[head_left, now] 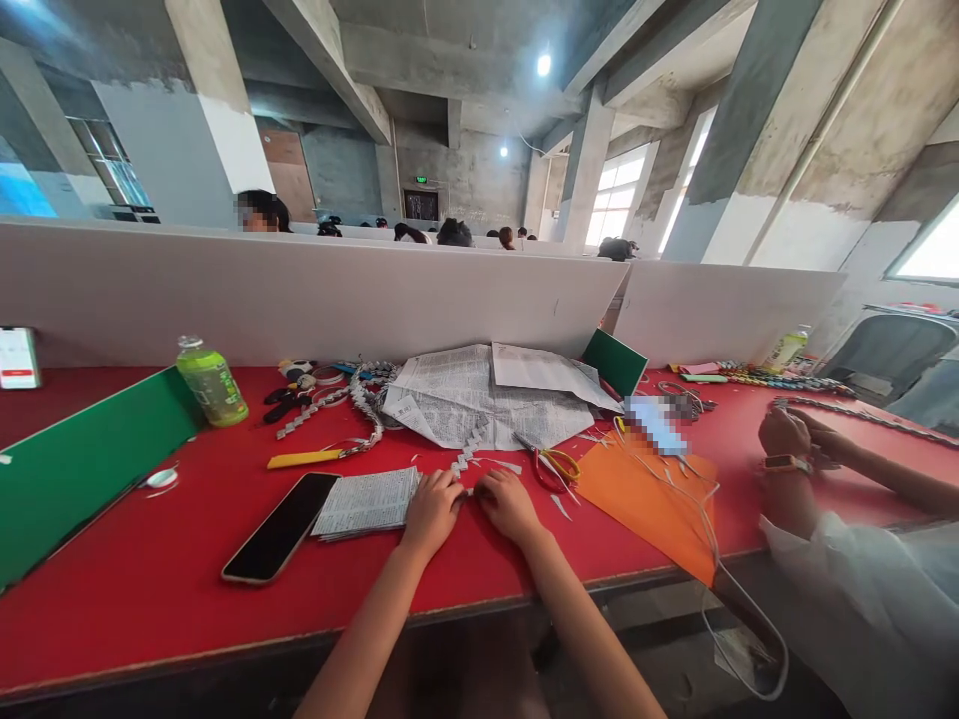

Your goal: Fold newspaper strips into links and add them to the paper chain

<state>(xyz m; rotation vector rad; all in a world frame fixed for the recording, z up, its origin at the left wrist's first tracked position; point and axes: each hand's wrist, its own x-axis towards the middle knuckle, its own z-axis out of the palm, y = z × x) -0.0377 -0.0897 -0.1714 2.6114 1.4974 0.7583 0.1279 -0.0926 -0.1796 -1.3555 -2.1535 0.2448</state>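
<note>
My left hand (435,511) and my right hand (509,504) are close together over the red table, fingers curled in. Between their fingertips is the near end of a zigzag chain of folded paper (463,461), which stretches away from me. The pinched end is mostly hidden by my fingers. Beside my left hand lies a stack of printed paper strips (364,502), its right edge close to that hand. Scissors with yellow handles (554,464) lie beyond my right hand, among white paper scraps (560,507).
A black phone (281,529) and a yellow-handled cutter (306,459) lie to the left. Printed sheets (450,394) cover the back middle. A green drink bottle (212,384) stands back left. Orange paper (644,489) with a white cable lies right, near a co-worker's hands (798,439).
</note>
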